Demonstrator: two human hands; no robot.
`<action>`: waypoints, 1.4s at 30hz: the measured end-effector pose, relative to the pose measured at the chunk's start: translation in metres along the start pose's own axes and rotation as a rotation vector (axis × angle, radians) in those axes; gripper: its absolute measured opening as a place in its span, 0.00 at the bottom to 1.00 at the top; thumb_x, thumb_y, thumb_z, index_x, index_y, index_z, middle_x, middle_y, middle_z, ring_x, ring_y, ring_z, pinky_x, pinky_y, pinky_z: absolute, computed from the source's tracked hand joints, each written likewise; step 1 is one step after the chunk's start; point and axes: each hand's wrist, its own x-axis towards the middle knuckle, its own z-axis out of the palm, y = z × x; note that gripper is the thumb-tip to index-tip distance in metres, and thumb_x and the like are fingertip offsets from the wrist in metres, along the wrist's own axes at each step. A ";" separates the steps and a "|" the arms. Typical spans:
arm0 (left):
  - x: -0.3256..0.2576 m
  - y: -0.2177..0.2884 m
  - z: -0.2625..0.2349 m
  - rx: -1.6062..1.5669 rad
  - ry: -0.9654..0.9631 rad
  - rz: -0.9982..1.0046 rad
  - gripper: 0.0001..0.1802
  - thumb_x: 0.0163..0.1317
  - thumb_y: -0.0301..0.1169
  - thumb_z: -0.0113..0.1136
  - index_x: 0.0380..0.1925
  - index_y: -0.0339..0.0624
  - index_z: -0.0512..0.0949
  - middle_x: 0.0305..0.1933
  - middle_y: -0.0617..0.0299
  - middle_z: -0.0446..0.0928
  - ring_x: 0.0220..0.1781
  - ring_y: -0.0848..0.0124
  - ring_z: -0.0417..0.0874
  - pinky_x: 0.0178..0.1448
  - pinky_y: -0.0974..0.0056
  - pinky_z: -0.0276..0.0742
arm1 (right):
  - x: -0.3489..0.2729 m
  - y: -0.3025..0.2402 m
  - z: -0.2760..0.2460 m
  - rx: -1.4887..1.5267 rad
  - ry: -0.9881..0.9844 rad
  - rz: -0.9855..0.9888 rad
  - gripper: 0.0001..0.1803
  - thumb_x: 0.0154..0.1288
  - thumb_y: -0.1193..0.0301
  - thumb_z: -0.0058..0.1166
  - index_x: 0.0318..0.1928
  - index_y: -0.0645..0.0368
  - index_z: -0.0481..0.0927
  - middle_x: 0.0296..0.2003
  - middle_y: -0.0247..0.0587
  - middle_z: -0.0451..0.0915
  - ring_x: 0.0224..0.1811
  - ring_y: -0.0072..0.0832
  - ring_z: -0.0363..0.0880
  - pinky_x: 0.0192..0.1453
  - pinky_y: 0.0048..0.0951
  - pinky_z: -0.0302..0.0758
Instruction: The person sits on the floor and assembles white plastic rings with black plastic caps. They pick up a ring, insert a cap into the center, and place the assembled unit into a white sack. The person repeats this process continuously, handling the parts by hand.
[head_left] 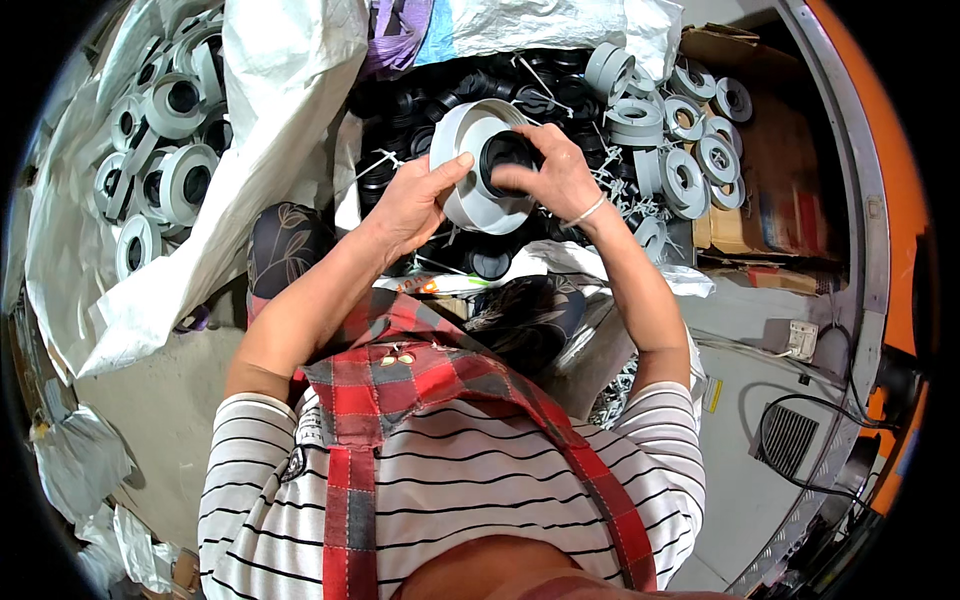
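Your left hand point(418, 200) is closed on the left edge of the grey part point(466, 212), thumb lying over the near face and fingers mostly out of sight behind the outer wall. Your right hand point(565, 175) is half curled, gripping the right side of the black ring point(508, 152) at the middle of that part, the thumb reaching across its opening and the forefinger at its upper edge; the other fingers are partly hidden. The grey part sits tilted between both hands, raised in front of you, its face turned toward your right hand. A pale band point(592, 209) circles your right wrist.

Just beyond and below your hands lies a heap of black parts point(470, 95), with thin pale ties strewn among them. To the right of your right hand, grey rings point(635, 118) are piled, some stacked and some leaning, and farther right is an open carton point(775, 200). Well to the left of your left hand, a white sack point(290, 90) stands open around more grey pieces point(165, 120), several with dark centres. Nearer your body than your hands is your checked apron point(360, 385), over a striped shirt point(470, 470)
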 end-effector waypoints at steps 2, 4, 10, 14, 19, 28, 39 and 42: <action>-0.007 0.006 -0.007 0.078 -0.022 0.003 0.21 0.64 0.36 0.56 0.50 0.31 0.69 0.47 0.56 0.76 0.44 0.70 0.80 0.50 0.62 0.77 | -0.004 -0.012 -0.001 -0.102 -0.099 -0.070 0.44 0.39 0.59 0.71 0.58 0.63 0.67 0.45 0.52 0.71 0.48 0.43 0.73 0.52 0.34 0.72; -0.011 0.010 -0.009 0.107 -0.035 0.000 0.21 0.64 0.38 0.55 0.50 0.33 0.70 0.45 0.58 0.77 0.41 0.70 0.81 0.47 0.62 0.79 | -0.006 -0.025 -0.004 -0.170 -0.164 -0.152 0.45 0.38 0.62 0.71 0.58 0.62 0.65 0.46 0.52 0.70 0.49 0.45 0.71 0.52 0.36 0.72; -0.025 0.030 -0.007 0.124 -0.082 -0.146 0.22 0.64 0.39 0.55 0.49 0.33 0.71 0.45 0.58 0.78 0.43 0.70 0.81 0.48 0.62 0.78 | -0.010 -0.049 -0.012 -0.414 -0.224 -0.585 0.45 0.29 0.72 0.71 0.54 0.62 0.63 0.45 0.46 0.67 0.50 0.44 0.67 0.47 0.31 0.77; -0.029 0.035 -0.001 0.081 -0.071 -0.187 0.20 0.64 0.37 0.56 0.50 0.34 0.71 0.45 0.57 0.77 0.44 0.71 0.80 0.48 0.63 0.78 | -0.009 -0.049 -0.011 -0.446 -0.270 -0.616 0.42 0.32 0.69 0.71 0.53 0.62 0.65 0.44 0.47 0.69 0.50 0.43 0.69 0.48 0.31 0.76; -0.028 0.020 0.000 0.282 0.043 0.163 0.18 0.61 0.33 0.59 0.48 0.33 0.72 0.39 0.62 0.77 0.36 0.77 0.77 0.40 0.71 0.74 | 0.001 -0.038 0.009 0.612 -0.280 0.629 0.30 0.61 0.48 0.54 0.36 0.69 0.75 0.21 0.41 0.79 0.17 0.27 0.77 0.24 0.24 0.76; -0.021 0.169 -0.004 1.197 0.833 1.523 0.26 0.64 0.32 0.53 0.57 0.27 0.62 0.60 0.47 0.66 0.64 0.63 0.65 0.69 0.60 0.56 | 0.076 0.178 -0.007 0.064 0.329 0.575 0.46 0.41 0.48 0.68 0.52 0.73 0.69 0.42 0.58 0.78 0.45 0.43 0.78 0.50 0.34 0.74; 0.085 0.036 -0.023 0.754 0.282 0.264 0.30 0.57 0.23 0.58 0.60 0.31 0.62 0.60 0.51 0.68 0.62 0.65 0.68 0.66 0.62 0.62 | 0.180 0.377 -0.033 0.121 0.703 0.960 0.68 0.29 0.55 0.77 0.62 0.78 0.46 0.60 0.67 0.61 0.62 0.47 0.64 0.65 0.33 0.62; 0.104 0.030 -0.021 0.857 0.235 0.209 0.29 0.60 0.25 0.57 0.61 0.34 0.61 0.61 0.51 0.67 0.62 0.65 0.69 0.65 0.62 0.63 | 0.179 0.394 -0.019 0.090 0.757 0.860 0.55 0.29 0.58 0.76 0.56 0.78 0.61 0.53 0.64 0.70 0.56 0.45 0.71 0.59 0.34 0.68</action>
